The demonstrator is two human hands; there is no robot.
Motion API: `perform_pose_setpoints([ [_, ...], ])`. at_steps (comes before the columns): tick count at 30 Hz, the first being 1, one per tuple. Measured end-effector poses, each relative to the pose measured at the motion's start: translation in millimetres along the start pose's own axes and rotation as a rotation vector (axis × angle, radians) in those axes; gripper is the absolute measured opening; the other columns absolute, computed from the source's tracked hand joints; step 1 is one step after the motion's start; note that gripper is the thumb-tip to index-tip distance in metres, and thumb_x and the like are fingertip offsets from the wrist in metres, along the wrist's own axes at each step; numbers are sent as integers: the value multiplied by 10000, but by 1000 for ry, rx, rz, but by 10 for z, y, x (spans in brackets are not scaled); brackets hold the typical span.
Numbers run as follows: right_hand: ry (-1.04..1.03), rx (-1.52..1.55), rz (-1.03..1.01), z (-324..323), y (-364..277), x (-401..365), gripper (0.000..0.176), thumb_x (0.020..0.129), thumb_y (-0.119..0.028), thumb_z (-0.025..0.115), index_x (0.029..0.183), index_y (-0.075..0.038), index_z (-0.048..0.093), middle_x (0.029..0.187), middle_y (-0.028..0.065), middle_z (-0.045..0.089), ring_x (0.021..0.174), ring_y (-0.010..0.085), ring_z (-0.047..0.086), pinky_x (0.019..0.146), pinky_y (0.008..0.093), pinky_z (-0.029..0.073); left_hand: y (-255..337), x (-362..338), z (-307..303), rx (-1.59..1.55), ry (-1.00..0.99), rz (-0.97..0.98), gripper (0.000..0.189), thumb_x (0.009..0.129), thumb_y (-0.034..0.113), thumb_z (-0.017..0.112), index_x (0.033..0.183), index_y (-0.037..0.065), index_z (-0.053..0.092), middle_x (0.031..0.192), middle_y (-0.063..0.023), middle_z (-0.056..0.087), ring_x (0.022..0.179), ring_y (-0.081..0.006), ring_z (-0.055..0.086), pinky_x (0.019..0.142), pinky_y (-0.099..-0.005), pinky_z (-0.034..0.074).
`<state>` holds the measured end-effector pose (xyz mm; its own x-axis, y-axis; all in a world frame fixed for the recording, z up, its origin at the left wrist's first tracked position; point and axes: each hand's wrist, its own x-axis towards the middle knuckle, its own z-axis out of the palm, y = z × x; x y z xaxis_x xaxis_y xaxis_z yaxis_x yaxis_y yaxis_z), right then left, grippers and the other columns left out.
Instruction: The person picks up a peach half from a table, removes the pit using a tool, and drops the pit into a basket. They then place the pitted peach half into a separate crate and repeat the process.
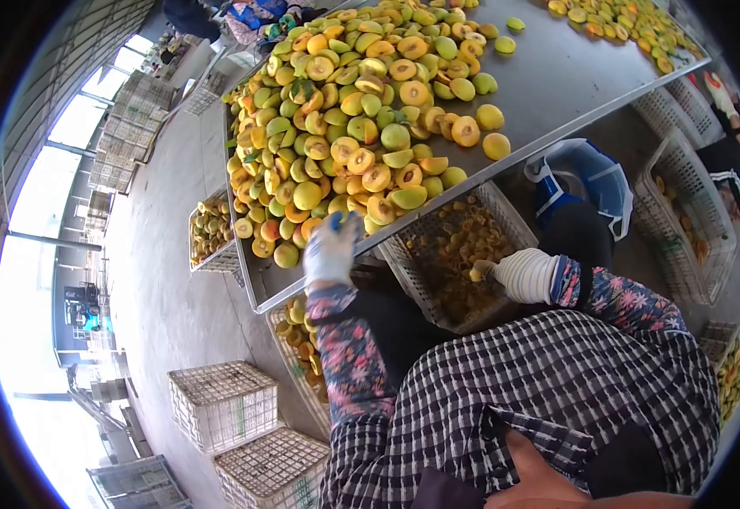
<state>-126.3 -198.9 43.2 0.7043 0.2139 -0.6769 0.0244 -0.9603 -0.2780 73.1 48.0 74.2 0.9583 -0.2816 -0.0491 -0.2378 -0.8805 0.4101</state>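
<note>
A large heap of halved yellow-green fruit [336,127] lies on the metal table [540,93]. My left hand [332,250], in a white glove with blue at the fingertips, is at the heap's near edge, touching or just above the fruit; its fingers are blurred. My right hand [527,276], in a striped glove, is over the crate [506,204] below the table edge. Its fingers are closed round a small tan object whose kind I cannot make out. Brown-orange scraps [463,246] fill much of that crate.
A blue-and-white bucket [595,174] stands right of the crate. Fruit-filled crates [213,233] sit beside and under the table. Upturned white crates [226,403] are at lower left. At the right edge another person's gloved hand [720,95] shows near a crate [692,229].
</note>
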Motion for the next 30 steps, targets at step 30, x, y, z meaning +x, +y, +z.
perform_pose_setpoints([
  [30,1079,198,-300,-379,-299,288,443,921,-202,609,1262,-15,396,763,211,640,695,412,635,594,485,505,718,-328,993,-1103,301,473,493,994,423,471,1282,24,460,1209,-153,564,1111,-313,578,997,-461,476],
])
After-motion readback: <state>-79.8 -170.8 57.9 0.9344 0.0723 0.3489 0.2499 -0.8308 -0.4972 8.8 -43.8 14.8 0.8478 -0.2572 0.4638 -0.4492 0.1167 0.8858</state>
